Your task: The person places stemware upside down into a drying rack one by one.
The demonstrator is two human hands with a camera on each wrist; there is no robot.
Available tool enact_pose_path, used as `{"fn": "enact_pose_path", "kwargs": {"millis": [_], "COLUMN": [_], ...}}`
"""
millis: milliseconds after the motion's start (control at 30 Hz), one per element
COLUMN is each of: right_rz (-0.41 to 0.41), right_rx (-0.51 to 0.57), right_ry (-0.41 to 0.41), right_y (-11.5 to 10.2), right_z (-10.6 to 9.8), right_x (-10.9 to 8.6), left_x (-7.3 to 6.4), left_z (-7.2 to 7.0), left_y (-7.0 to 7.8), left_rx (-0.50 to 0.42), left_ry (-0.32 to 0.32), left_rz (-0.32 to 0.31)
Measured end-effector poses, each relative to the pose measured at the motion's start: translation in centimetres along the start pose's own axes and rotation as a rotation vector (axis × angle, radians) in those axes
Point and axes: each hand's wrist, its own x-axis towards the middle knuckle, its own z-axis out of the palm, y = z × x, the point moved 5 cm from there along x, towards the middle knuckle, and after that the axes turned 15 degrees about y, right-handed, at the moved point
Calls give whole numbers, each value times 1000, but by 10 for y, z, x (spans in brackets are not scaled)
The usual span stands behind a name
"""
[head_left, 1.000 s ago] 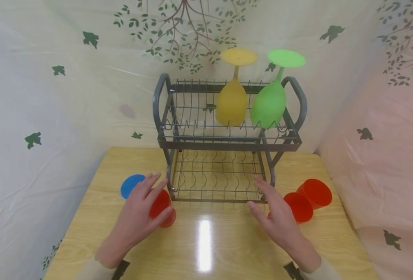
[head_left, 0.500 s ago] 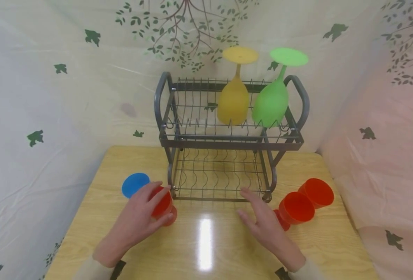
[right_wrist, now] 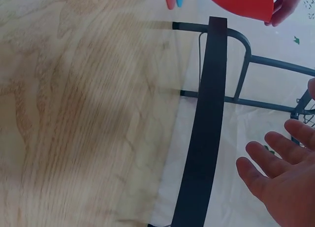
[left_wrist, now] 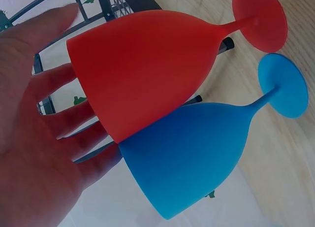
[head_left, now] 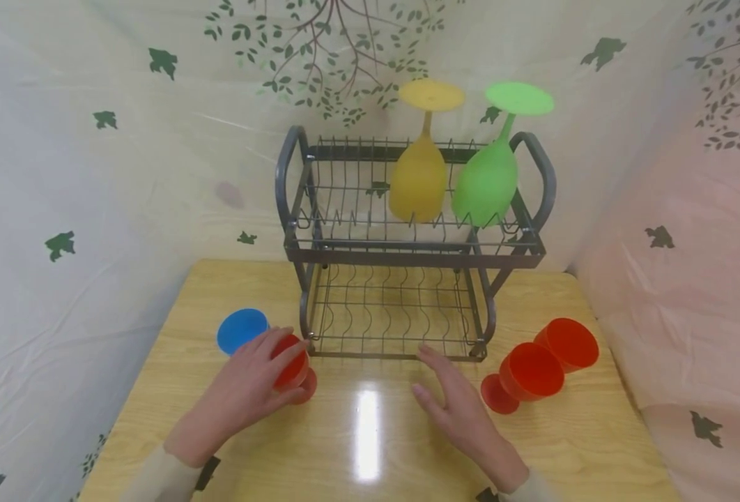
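Observation:
My left hand [head_left: 244,390] is over a red goblet [left_wrist: 142,79] at the table's left, fingers reaching past the rim and partly covering it. In the left wrist view the thumb stands away from the bowl, and the fingers extend behind the rim. Beside it stands a blue goblet [left_wrist: 192,153], overlapped by the red one. My right hand [head_left: 460,415] holds nothing; its fingers are spread in front of the rack. To its right are two more red goblets, one nearer [head_left: 532,373] and one farther back [head_left: 571,344].
A dark two-tier dish rack [head_left: 414,259] stands at the back of the wooden table [head_left: 370,481]. An upside-down yellow goblet [head_left: 417,183] and a green one [head_left: 486,184] lean in its upper tier. Patterned cloth [head_left: 125,174] hangs behind and at the sides.
My right hand has moved left, away from the red goblets, uncovering the nearer one's foot. My left hand has lowered slightly around the red goblet's rim. The goblets stay in place.

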Motion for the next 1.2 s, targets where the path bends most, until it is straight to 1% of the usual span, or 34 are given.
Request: {"fn": "enact_pose_path", "kwargs": {"millis": [133, 333, 433, 700, 833, 1033, 1200], "right_rz": [18, 21, 18, 14, 30, 27, 34], "right_rx": [7, -2, -4, 16, 19, 8, 8], "right_ry": [-8, -8, -6, 10, 13, 28, 32], "right_y": [1, 1, 1, -3, -3, -2, -2], "right_z": [3, 6, 6, 5, 4, 2, -1], "right_x": [-1, -2, -2, -2, -3, -4, -4], "left_x": [3, 5, 6, 4, 2, 2, 2], "left_z": [-1, -2, -2, -6, -9, -15, -19], "left_y": [0, -1, 0, 2, 3, 3, 4], "left_rx": [25, 50, 50, 40, 23, -13, -47], "left_ry": [2, -19, -27, -39, -21, 9, 25], "left_rz": [23, 39, 36, -10, -27, -52, -86]}}
